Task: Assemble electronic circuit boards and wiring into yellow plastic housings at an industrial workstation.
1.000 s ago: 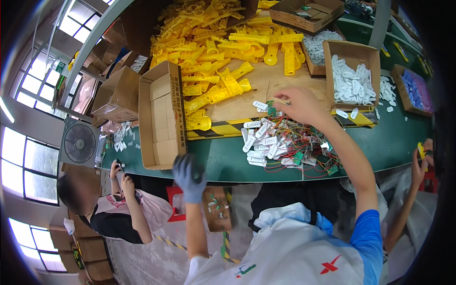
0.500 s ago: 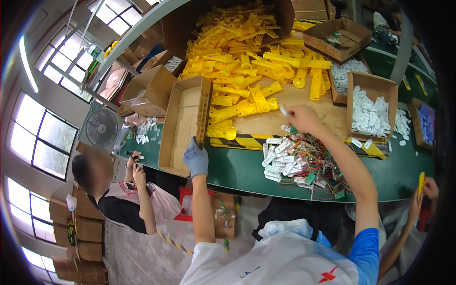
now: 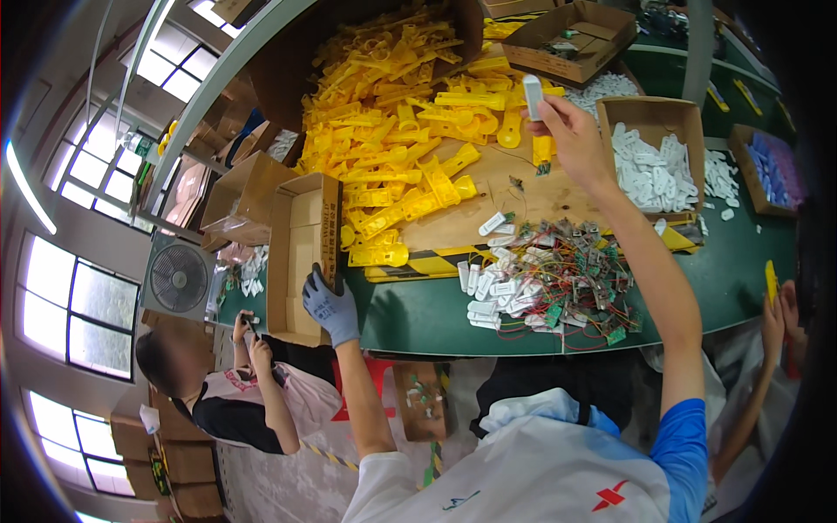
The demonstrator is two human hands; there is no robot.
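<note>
My right hand [image 3: 568,135] is raised over the wooden board [image 3: 475,196], pinching a small white plastic case [image 3: 533,94] between thumb and fingers. Below it on the green table lies a heap of white cases [image 3: 497,283] mixed with small green circuit boards [image 3: 593,279] and thin red and yellow wires. My left hand [image 3: 331,307], in a grey-blue glove, grips the near right edge of a long open cardboard box [image 3: 305,240]. Past that box, yellow plastic parts [image 3: 392,131] are piled on the board, spilling from a large container.
White parts fill a cardboard box [image 3: 649,166] at the right, beside a box of blue-purple pieces [image 3: 767,170]. A shallow carton [image 3: 571,44] sits at the back. One person [image 3: 248,388] stands at the left; another's hands [image 3: 776,322] hold a yellow piece at the right.
My right hand has lifted, the white case now upright in its fingers. The view has shifted, and my left hand stays at the long box's edge.
</note>
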